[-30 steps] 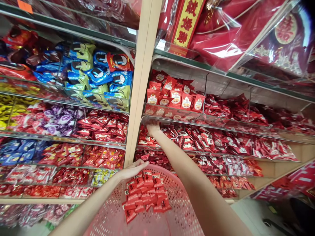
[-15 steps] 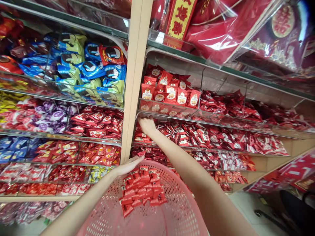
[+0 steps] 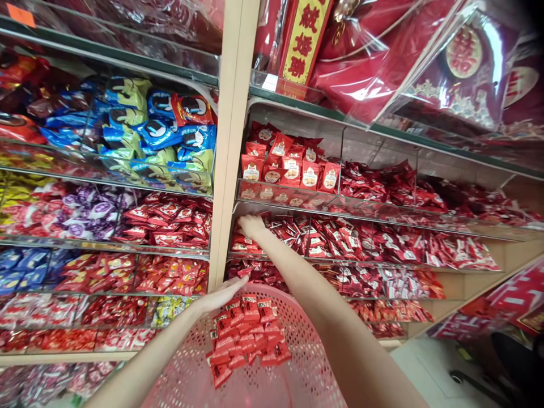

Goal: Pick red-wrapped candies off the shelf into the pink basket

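Observation:
My right hand (image 3: 252, 225) reaches into a shelf bin of small red-wrapped packets (image 3: 244, 243), beside the wooden post. Its fingers point down among the packets, and the fingertips are hidden. Lower down, my left hand (image 3: 221, 296) is at the far rim of a pink perforated plastic basket (image 3: 304, 323). A small red candy packet (image 3: 244, 272) shows at its fingertips, closed on it. Inside the basket lies a cluster of red candy packets (image 3: 249, 334) with dark lettering, heaped toward the far side.
A wooden post (image 3: 229, 141) divides the shelves. To the left are blue and green snack packs (image 3: 157, 127) and purple-wrapped sweets (image 3: 87, 207). Clear shelf fronts (image 3: 289, 195) edge the bins. Wrapped red goods (image 3: 361, 73) fill the upper right. Tiled floor (image 3: 429, 368) shows at lower right.
My right hand has dipped slightly within the bin, deeper toward the packets. The view has tilted up a little, so the shelves appear lower. My left hand keeps its place at the basket rim.

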A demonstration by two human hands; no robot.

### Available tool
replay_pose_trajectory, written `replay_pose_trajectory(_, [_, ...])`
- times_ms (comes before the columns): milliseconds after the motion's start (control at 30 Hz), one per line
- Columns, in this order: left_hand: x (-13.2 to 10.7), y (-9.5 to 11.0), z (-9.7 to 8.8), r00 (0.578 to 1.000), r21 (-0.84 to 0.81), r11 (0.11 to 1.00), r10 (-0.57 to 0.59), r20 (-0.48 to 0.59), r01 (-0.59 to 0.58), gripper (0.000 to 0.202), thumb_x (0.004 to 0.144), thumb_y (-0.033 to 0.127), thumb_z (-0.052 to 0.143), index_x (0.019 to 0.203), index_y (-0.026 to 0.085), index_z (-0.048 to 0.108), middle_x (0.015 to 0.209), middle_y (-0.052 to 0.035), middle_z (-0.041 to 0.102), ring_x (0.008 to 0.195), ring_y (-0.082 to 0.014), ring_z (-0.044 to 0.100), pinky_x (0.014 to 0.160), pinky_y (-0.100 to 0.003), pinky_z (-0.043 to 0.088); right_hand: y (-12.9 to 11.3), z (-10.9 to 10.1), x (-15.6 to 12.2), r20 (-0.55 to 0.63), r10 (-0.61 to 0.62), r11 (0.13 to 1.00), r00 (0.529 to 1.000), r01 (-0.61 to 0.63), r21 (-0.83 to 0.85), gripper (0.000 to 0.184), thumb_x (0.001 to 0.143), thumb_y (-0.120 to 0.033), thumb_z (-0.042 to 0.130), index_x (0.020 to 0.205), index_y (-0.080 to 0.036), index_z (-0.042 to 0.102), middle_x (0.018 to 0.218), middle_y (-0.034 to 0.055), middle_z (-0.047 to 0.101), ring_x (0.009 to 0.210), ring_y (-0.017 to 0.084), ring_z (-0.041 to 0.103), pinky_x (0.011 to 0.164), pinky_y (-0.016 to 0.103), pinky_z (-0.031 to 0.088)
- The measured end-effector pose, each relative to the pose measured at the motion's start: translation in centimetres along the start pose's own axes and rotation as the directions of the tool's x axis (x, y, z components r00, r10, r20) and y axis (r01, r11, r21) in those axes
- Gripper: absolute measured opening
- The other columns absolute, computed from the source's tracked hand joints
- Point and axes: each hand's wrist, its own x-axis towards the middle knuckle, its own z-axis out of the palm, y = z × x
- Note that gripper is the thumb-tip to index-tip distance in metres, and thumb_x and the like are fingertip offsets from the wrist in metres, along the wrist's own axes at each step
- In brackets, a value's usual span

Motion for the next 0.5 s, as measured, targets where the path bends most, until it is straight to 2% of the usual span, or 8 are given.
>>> replay_pose_trajectory(133, [0.0, 0.0, -0.1, 1.000, -0.006, 1.000, -0.004, 0.014, 0.004, 0.070, 0.078, 0.070, 0.032, 0.128, 0.022, 0.048, 0.133, -0.0080, 0.052, 0.125, -0.0249, 0.043, 0.107, -0.037, 0.025, 0.5, -0.7, -0.5, -0.059, 0.035, 0.998, 0.998, -0.032, 0.056, 0.022, 0.087, -0.027, 0.046, 0.094, -0.017, 0.065, 0.103, 0.0121, 0.066, 0.101, 0.022, 0.057, 0.089, 0.034, 0.037])
replay_pose_trajectory(267, [0.1, -0.1, -0.1, 1.000, 0.005, 1.000, -0.001, 0.011, 0.001, 0.076, 0.078, 0.070, 0.033, 0.135, 0.020, 0.040, 0.145, -0.0074, 0.035, 0.133, -0.0246, 0.030, 0.111, -0.037, 0.016, 1.9, -2.3, -2.2, -0.137, 0.075, 0.987, 0.988, -0.054, 0.150, 0.032, 0.092, -0.031, 0.036, 0.097, -0.021, 0.066, 0.101, 0.0070, 0.068, 0.094, 0.018, 0.060, 0.079, 0.026, 0.041])
replay_pose_trajectory(333, [0.2, -0.1, -0.1, 1.000, 0.009, 1.000, 0.011, 0.013, -0.011, 0.075, 0.078, 0.069, 0.033, 0.135, 0.022, 0.039, 0.147, -0.0056, 0.032, 0.135, -0.0237, 0.027, 0.112, -0.036, 0.014, 2.3, -2.7, -3.9, -0.220, 0.129, 0.947, 0.967, -0.054, 0.317, 0.035, 0.092, -0.033, 0.035, 0.095, -0.021, 0.067, 0.097, 0.0040, 0.069, 0.088, 0.016, 0.061, 0.077, 0.024, 0.042])
replay_pose_trajectory(367, [0.3, -0.2, -0.1, 1.000, 0.010, 1.000, 0.019, 0.015, -0.019, 0.074, 0.078, 0.069, 0.033, 0.135, 0.022, 0.040, 0.146, -0.0053, 0.034, 0.134, -0.0239, 0.028, 0.111, -0.036, 0.015, 2.4, -2.6, -4.9, -0.256, 0.184, 0.886, 0.949, -0.047, 0.461, 0.033, 0.091, -0.035, 0.039, 0.092, -0.020, 0.068, 0.092, 0.0030, 0.070, 0.084, 0.016, 0.062, 0.076, 0.024, 0.043])
replay_pose_trajectory(400, [0.3, -0.2, -0.1, 1.000, 0.010, 1.000, 0.026, 0.018, -0.026, 0.074, 0.078, 0.069, 0.033, 0.134, 0.022, 0.042, 0.145, -0.0055, 0.036, 0.133, -0.0244, 0.030, 0.111, -0.037, 0.017, 2.5, -2.4, -6.1, -0.266, 0.257, 0.777, 0.929, -0.036, 0.628, 0.030, 0.088, -0.036, 0.044, 0.088, -0.018, 0.069, 0.085, 0.0023, 0.071, 0.079, 0.015, 0.062, 0.073, 0.024, 0.045])
replay_pose_trajectory(433, [0.4, -0.3, -0.1, 0.999, 0.010, 0.999, 0.033, 0.019, -0.033, 0.074, 0.078, 0.069, 0.033, 0.133, 0.021, 0.043, 0.144, -0.0059, 0.038, 0.132, -0.0249, 0.032, 0.111, -0.037, 0.018, 2.5, -2.1, -7.4, -0.234, 0.334, 0.614, 0.913, -0.022, 0.789, 0.026, 0.084, -0.036, 0.050, 0.084, -0.017, 0.069, 0.078, 0.0015, 0.070, 0.074, 0.015, 0.062, 0.070, 0.024, 0.047])
replay_pose_trajectory(500, [0.4, -0.3, -0.1, 0.999, 0.007, 0.999, 0.047, 0.022, -0.047, 0.074, 0.078, 0.069, 0.033, 0.132, 0.020, 0.043, 0.143, -0.0064, 0.039, 0.131, -0.0256, 0.033, 0.110, -0.038, 0.020, 2.3, -1.0, -10.3, -0.060, 0.432, 0.213, 0.900, -0.037, 0.976, 0.019, 0.077, -0.034, 0.059, 0.077, -0.017, 0.067, 0.066, -0.0002, 0.067, 0.064, 0.013, 0.062, 0.064, 0.024, 0.050])
